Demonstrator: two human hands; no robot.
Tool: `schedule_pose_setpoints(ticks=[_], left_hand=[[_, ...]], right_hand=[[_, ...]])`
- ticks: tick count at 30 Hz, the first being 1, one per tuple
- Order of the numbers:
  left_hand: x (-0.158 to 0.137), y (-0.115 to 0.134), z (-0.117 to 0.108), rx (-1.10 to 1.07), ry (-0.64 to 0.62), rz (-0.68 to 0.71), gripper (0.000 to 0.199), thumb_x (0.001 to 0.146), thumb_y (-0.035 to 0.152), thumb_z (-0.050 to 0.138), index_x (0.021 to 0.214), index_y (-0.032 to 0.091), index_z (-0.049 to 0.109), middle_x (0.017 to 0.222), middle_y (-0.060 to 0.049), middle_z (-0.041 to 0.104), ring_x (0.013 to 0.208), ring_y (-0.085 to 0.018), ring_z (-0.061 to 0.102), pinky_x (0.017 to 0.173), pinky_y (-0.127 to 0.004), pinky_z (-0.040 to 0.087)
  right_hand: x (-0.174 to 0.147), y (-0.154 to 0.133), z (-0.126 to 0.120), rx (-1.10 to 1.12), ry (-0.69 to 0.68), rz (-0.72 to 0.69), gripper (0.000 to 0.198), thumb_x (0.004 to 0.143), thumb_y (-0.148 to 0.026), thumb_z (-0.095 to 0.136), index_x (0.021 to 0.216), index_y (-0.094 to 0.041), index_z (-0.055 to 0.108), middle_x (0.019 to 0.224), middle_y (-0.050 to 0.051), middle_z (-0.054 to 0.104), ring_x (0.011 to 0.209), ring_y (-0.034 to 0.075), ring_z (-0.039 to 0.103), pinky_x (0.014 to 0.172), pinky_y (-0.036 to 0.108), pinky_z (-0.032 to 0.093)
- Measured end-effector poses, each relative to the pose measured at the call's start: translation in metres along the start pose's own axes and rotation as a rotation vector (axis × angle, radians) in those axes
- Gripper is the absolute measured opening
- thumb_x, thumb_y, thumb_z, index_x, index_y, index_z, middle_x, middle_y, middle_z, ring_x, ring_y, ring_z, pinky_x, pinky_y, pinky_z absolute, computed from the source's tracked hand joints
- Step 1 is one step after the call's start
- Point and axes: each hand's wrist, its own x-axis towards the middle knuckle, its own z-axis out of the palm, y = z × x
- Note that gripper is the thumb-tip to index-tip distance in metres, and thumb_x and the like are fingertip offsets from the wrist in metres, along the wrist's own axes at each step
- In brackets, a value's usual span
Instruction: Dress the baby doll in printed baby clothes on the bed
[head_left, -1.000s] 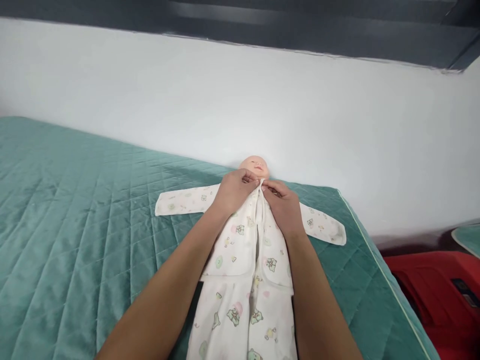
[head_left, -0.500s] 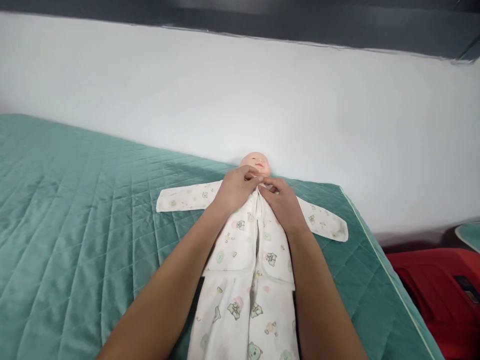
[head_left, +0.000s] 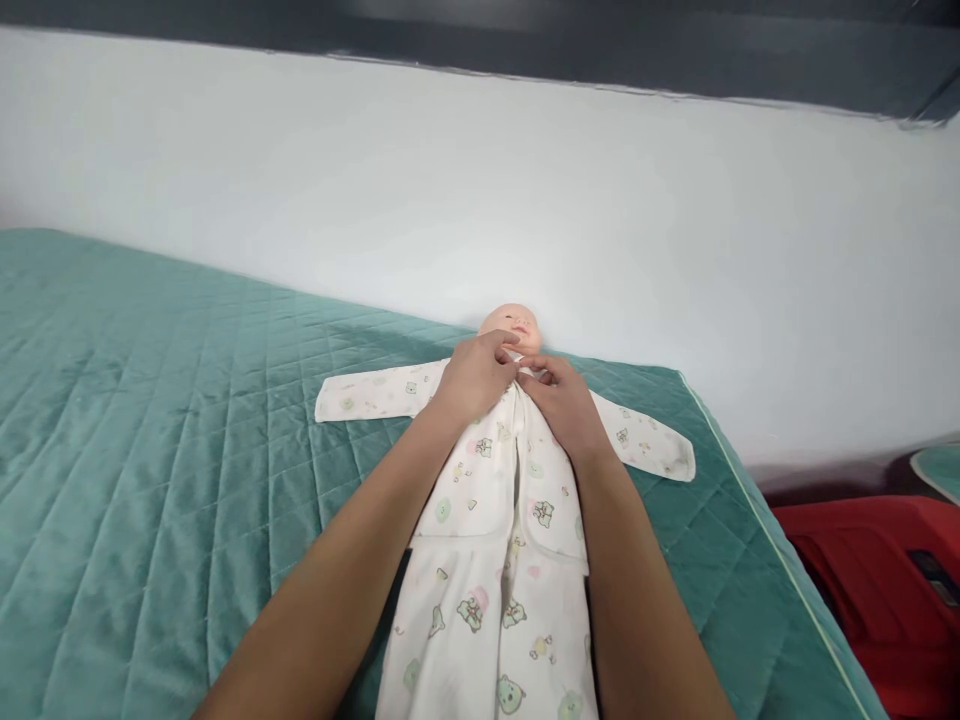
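A baby doll (head_left: 511, 320) lies on its back, its head toward the wall. It wears a white baby jacket (head_left: 471, 490) with small printed animals, sleeves spread to both sides. Matching white pants (head_left: 450, 640) cover the legs below the jacket hem. At the neckline, just under the doll's chin, my left hand (head_left: 480, 372) pinches one front edge of the jacket. Close against it, my right hand (head_left: 559, 395) grips the opposite edge with bent fingers. Below the hands the jacket front hangs slightly parted. Any fastener between the fingertips is hidden.
A green quilted bedspread (head_left: 187, 420) lies under the doll, its piped edge running down the right side. Behind the bed stands a white wall (head_left: 450, 200) beneath a dark band. A red object (head_left: 885, 580), perhaps a case, sits beyond the bed's right edge.
The hands stay at the neckline, with slight finger movement. The jacket's front edges are drawn a little closer together at the top, and its cloth has shifted slightly upward.
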Motion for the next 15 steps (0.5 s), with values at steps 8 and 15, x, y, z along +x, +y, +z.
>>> schedule_pose_setpoints(ticks=[8, 15], left_hand=[[0.001, -0.007, -0.002, -0.042, -0.009, 0.06, 0.043, 0.078, 0.012, 0.058, 0.12, 0.023, 0.066, 0.095, -0.002, 0.073, 0.09, -0.018, 0.067, 0.084, -0.031, 0.05], [0.003, -0.011, -0.002, -0.079, -0.051, 0.092, 0.03, 0.08, 0.012, 0.057, 0.104, 0.023, 0.072, 0.095, -0.002, 0.07, 0.079, -0.015, 0.063, 0.079, -0.029, 0.049]], right_hand=[[-0.002, -0.002, 0.0, 0.038, -0.01, 0.023, 0.03, 0.075, -0.044, 0.066, 0.097, -0.023, 0.068, 0.099, 0.003, 0.063, 0.082, 0.019, 0.054, 0.082, 0.035, 0.042], [-0.001, -0.003, 0.0, 0.046, -0.001, 0.016, 0.024, 0.074, -0.037, 0.06, 0.092, -0.022, 0.064, 0.088, 0.001, 0.061, 0.078, 0.019, 0.053, 0.084, 0.036, 0.041]])
